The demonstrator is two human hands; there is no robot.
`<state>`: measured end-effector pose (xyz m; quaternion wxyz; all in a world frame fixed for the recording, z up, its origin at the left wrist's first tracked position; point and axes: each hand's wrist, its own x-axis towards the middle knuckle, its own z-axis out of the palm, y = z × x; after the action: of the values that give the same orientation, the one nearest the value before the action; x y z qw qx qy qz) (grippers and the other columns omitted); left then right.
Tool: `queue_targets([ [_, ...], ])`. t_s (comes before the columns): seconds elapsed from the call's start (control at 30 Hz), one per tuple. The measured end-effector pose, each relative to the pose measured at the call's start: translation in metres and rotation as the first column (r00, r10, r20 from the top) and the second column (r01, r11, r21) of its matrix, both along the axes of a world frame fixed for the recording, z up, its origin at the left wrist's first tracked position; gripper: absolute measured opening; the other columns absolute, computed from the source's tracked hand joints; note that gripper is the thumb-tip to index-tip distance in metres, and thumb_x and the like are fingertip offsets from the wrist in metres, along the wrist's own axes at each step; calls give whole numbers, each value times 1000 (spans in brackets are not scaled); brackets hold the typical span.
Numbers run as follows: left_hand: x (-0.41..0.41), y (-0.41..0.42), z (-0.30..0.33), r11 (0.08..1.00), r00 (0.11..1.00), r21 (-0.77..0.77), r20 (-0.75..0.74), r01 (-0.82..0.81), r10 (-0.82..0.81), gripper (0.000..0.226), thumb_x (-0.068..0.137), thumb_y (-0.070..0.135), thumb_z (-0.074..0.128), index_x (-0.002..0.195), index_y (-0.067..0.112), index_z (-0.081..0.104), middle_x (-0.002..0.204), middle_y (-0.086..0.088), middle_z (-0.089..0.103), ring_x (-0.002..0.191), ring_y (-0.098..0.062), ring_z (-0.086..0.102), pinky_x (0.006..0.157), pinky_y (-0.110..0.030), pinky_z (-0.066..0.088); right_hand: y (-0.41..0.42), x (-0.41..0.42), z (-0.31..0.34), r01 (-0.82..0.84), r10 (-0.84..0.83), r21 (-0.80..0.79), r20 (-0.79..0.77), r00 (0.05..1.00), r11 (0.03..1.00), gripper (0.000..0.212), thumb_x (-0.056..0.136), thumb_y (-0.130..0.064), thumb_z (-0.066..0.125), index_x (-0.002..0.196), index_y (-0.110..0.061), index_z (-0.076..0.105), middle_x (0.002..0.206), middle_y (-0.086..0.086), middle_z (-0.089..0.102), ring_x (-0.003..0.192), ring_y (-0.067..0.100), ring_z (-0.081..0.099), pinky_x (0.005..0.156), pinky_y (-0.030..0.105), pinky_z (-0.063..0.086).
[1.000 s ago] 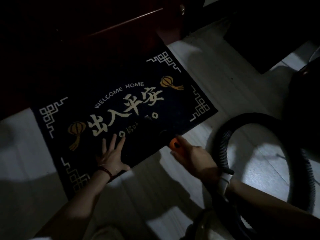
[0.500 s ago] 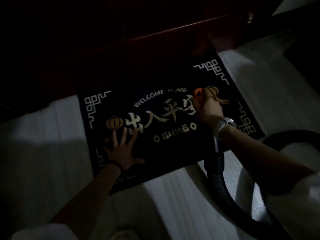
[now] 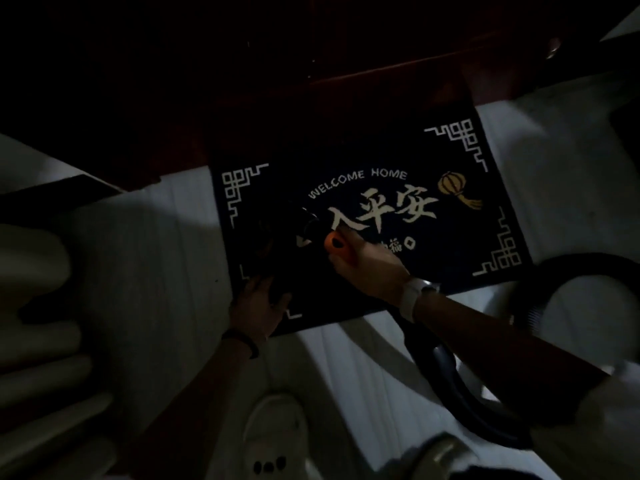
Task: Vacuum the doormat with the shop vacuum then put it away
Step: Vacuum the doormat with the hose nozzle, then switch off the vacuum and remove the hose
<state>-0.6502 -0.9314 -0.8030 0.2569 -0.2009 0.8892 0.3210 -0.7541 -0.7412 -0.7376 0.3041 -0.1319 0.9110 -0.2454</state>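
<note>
the dark, flat-woven doormat [image 3: 398, 216] lay on the pale floor [image 3: 156, 265] against a wooden door. the left hand [image 3: 258, 306] pressed its near corner, fingers flat. the right hand [image 3: 367, 261] gripped the orange-collared nozzle [image 3: 334, 242] of the ribbed black hose [image 3: 460, 393] on the mat.

This is the entrance of a home, seen in dim light. A dark doormat [image 3: 450, 237] printed with "WELCOME HOME", Chinese characters and a lantern motif lies on a pale tiled floor [image 3: 156, 271], its far edge against a dark reddish wooden door [image 3: 346, 98]. A light-coloured slipper [image 3: 277, 434] shows at the bottom of the view, and a black ribbed vacuum hose [image 3: 460, 393] curls across the tiles beside the mat.
</note>
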Motion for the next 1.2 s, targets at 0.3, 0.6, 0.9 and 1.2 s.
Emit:
queue_targets([
  [0.3, -4, 52, 259, 907, 930, 284, -105, -311, 352, 30, 91, 11, 55, 119, 0, 58, 116, -19, 62, 106, -26, 58, 76, -13, 36, 52, 62, 209, 316, -301, -92, 151, 942, 944, 46, 90, -37, 53, 129, -19, 35, 104, -1, 53, 89, 17, 54, 74, 26, 38],
  [0.6, 0, 123, 508, 713, 964, 661, 64, -235, 258, 4, 92, 27, 49, 94, 27, 53, 90, 18, 56, 86, 5, 55, 71, -3, 43, 71, 122, 444, 457, -457, -228, 59, 888, 860, 54, 84, -38, 62, 131, -20, 42, 114, 0, 56, 101, 16, 56, 87, 32, 46],
  [0.9, 18, 162, 609, 655, 971, 728, 66, -203, 228, 13, 89, 27, 52, 101, 23, 57, 99, 0, 64, 96, -11, 62, 97, -34, 47, 116, 190, 532, 556, -539, -228, 137, 831, 800, 46, 87, -36, 59, 124, -13, 46, 105, -3, 52, 92, 14, 53, 80, 29, 44],
  [1.2, 10, 267, 634, 690, 991, 721, -26, -71, 129, 47, 77, 62, 49, 117, 39, 46, 128, -8, 53, 121, -23, 51, 107, -50, 37, 187, 202, 539, 671, -707, -323, 11, 707, 667, 39, 88, -38, 49, 118, -12, 49, 96, -4, 47, 84, 10, 48, 69, 22, 34],
])
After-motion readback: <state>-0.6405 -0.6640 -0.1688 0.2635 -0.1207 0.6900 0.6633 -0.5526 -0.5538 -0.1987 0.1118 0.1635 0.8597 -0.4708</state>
